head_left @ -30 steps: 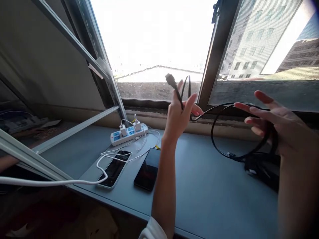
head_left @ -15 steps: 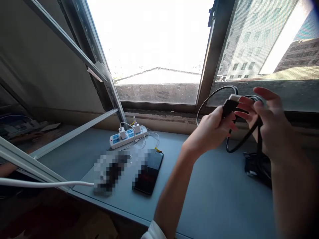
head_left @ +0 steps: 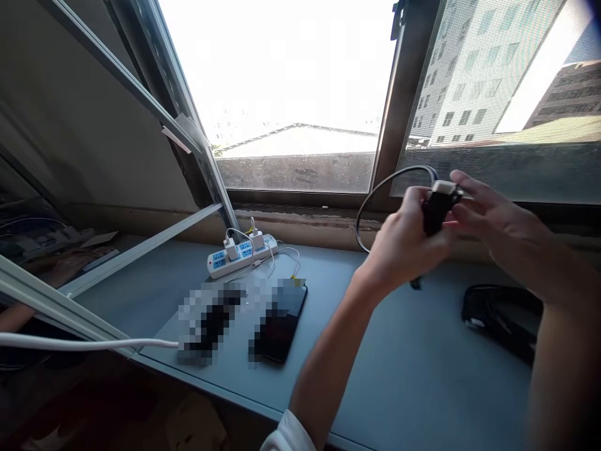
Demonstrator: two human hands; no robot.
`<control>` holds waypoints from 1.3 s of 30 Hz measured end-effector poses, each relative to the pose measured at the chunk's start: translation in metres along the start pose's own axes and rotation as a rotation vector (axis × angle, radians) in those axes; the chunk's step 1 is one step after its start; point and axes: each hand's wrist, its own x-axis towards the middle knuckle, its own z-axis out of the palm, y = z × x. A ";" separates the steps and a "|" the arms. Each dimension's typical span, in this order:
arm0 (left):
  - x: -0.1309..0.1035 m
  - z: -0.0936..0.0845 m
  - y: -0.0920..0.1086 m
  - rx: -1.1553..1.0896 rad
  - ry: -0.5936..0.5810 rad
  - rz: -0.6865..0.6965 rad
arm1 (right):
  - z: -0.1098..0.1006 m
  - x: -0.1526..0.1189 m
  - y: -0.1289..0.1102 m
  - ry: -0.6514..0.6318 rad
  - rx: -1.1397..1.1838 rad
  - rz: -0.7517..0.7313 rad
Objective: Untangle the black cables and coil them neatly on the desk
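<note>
My left hand (head_left: pixel 406 235) is closed around a black cable plug (head_left: pixel 439 210) with a pale, squared end, raised above the desk in front of the window. From the plug, a loop of black cable (head_left: pixel 364 213) curves out to the left behind my left hand. A dark cable end shows just below that hand. My right hand (head_left: pixel 498 222), slightly blurred, has its fingertips bent in against the right side of the plug and bundled cable. What lies between those fingertips is partly hidden.
On the grey desk (head_left: pixel 389 369) lie a black phone (head_left: pixel 288 322) and a pixelated dark item (head_left: pixel 213 326). A white power strip (head_left: pixel 241 255) with chargers stands by the sill. A black cable bundle (head_left: pixel 498 313) lies at right. Metal frame bars (head_left: pixel 141 250) and a co-worker's arm are at left.
My right hand has turned and its spread fingers have come in to the plug. The cable loops that hung under my hands are mostly out of sight. My left hand has tilted the plug more upright.
</note>
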 end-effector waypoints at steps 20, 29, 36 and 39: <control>-0.010 -0.065 0.016 -0.302 -0.138 -0.029 | 0.021 0.002 -0.016 -0.129 0.189 -0.047; -0.002 -0.061 0.012 -0.205 0.056 -0.003 | 0.016 0.002 -0.017 -0.008 0.185 -0.058; -0.016 -0.046 0.031 0.056 -0.112 0.107 | 0.028 -0.011 -0.035 -0.194 -0.004 -0.263; -0.019 -0.038 0.035 0.119 -0.163 0.086 | 0.033 -0.012 -0.037 -0.172 -0.052 -0.281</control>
